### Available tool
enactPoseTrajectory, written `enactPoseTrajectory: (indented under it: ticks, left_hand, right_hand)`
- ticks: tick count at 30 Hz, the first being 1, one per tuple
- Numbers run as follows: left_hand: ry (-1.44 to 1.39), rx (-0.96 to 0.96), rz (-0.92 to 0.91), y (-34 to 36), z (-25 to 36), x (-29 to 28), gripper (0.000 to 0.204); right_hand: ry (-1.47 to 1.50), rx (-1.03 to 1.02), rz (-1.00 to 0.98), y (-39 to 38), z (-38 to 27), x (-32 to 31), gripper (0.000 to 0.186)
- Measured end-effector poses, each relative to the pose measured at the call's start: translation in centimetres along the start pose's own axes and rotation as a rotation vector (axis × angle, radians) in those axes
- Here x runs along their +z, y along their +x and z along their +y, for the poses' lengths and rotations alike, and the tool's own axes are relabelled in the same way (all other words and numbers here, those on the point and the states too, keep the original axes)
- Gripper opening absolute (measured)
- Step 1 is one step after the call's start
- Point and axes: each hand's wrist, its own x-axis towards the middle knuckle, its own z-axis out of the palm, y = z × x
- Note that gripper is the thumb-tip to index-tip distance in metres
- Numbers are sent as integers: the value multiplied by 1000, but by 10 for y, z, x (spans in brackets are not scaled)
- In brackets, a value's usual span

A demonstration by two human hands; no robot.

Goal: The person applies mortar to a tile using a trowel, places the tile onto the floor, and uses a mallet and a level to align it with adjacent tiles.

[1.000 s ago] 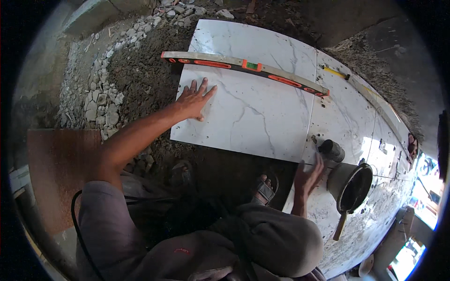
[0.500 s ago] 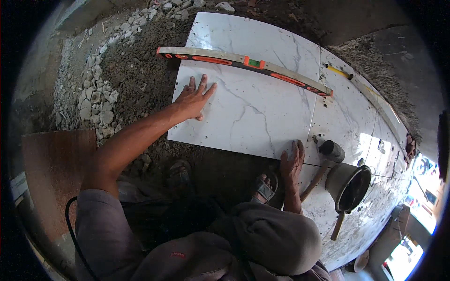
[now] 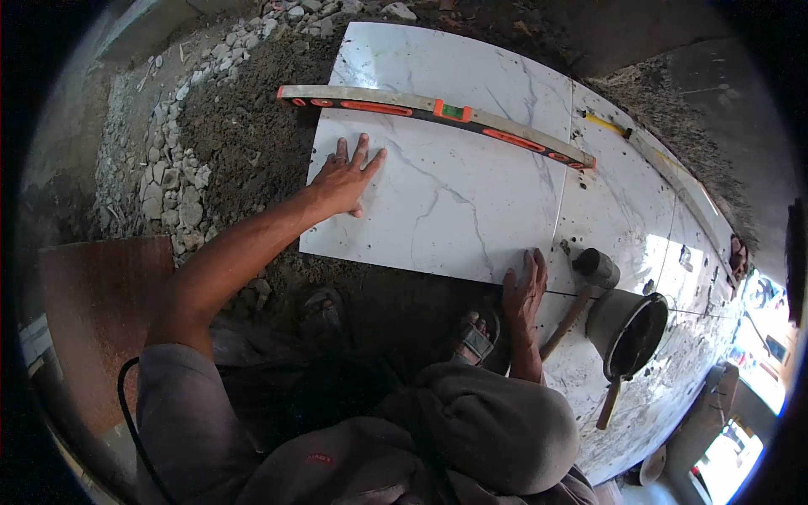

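— Where are your hands sitting?
— Left hand [image 3: 343,178] is pressing flat, fingers spread, on the white marble-veined floor tile [image 3: 446,185] mid-frame; right hand [image 3: 523,290] is lying open-palmed on its lower edge. I'm pressing evenly.

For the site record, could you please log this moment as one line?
left hand: flat on marble tile | right hand: tile's near edge | spirit level: across tile | mallet, bucket: right
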Motion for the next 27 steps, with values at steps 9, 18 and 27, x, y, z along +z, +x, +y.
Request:
enactPoseTrajectory:
  ticks: [9,18,27]
  left_hand:
    - [-21,21,26,4,1,0,122]
    - [-44,-7,33,-3,0,-2,122]
    - [-67,-4,41,-9,-6,12,123]
  right_hand:
    - [24,69,37,0,15,-26,46]
    - [-396,316,166,-52,150,-71,54]
    - [509,450,227,-6,120,-104,38]
